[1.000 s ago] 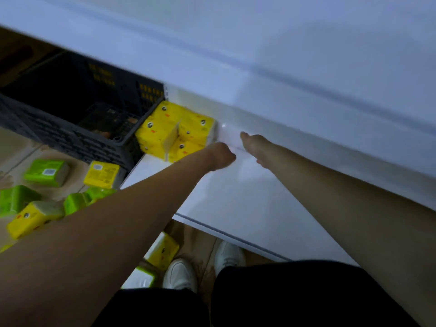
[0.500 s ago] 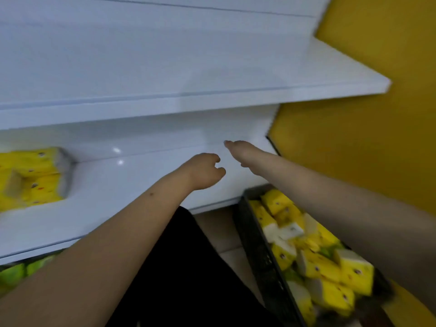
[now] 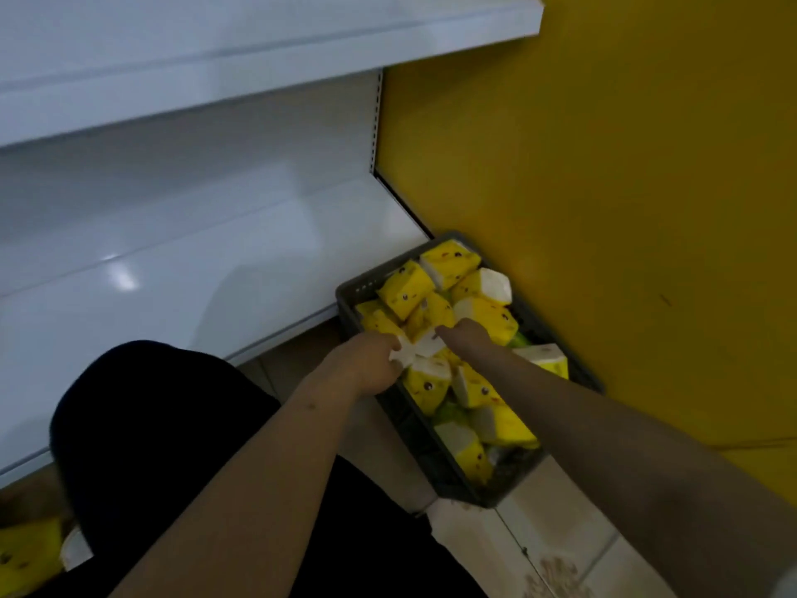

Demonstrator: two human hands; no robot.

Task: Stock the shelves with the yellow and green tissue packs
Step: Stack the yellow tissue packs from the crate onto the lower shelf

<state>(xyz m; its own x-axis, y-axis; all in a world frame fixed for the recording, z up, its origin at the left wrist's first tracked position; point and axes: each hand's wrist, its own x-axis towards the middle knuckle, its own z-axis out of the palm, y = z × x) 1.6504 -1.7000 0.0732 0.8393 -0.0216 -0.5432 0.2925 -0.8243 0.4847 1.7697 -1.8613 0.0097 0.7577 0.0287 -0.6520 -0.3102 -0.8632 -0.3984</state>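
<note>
A dark plastic crate [image 3: 345, 295] on the floor at the right holds several yellow tissue packs [image 3: 405, 289] with white ends, and a green pack [image 3: 450, 414] shows between them. Both of my hands are down in the crate. My left hand [image 3: 371, 366] grips the white end of a yellow tissue pack [image 3: 420, 347] at the crate's left side. My right hand [image 3: 468, 338] curls over the same pack from the right. The white lower shelf [image 3: 172, 304] lies to the left of the crate.
A white upper shelf [image 3: 258, 49] overhangs the lower one. A yellow wall [image 3: 604, 166] stands right behind the crate. My knee in black trousers [image 3: 151, 425] is in front of the shelf. Another yellow pack [image 3: 26, 554] lies at the bottom left on the tiled floor [image 3: 539, 533].
My view swung right from the stocked left end of the shelf. Both hands dropped from over the shelf into the crate and took hold of a pack.
</note>
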